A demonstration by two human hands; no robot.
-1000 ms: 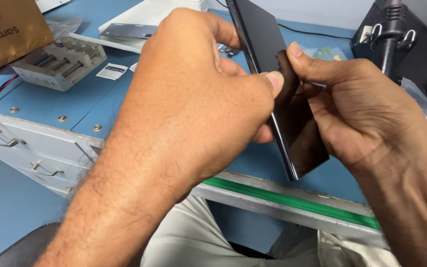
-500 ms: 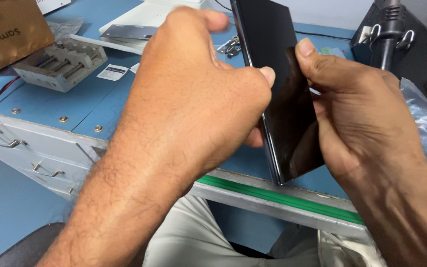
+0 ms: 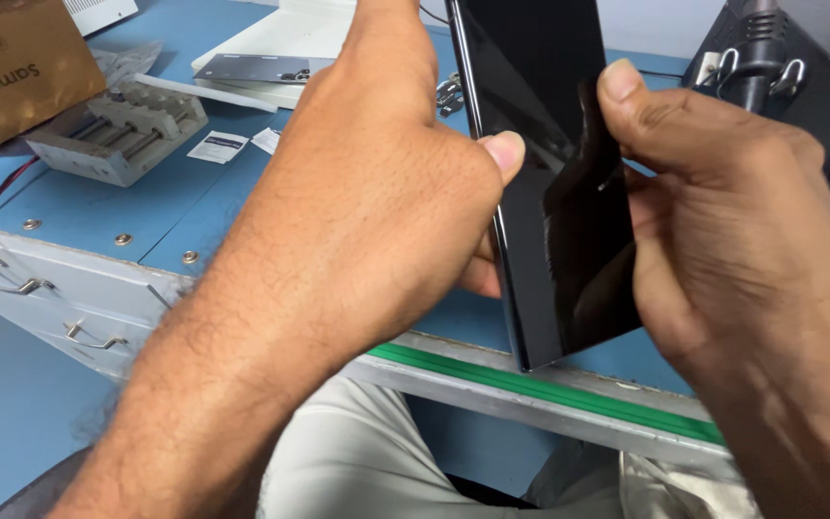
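Held upright above the blue worktop [image 3: 79,202], the black phone [image 3: 549,173] now sits squarer to the camera, left hand [image 3: 377,211] clamped on its edge, right hand [image 3: 722,211] apparently gripping the other side.

The black phone [image 3: 549,173] runs off the picture's top edge. The left hand [image 3: 377,183] hides its left side; its back cannot be seen. The cardboard box [image 3: 7,67] at the bench's far left corner is cut off.

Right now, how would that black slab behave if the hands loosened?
The slab looks glossy, so probably slippery. It stays flat between left hand and right hand, so likely stiff. Glassy and thin, perhaps fragile.
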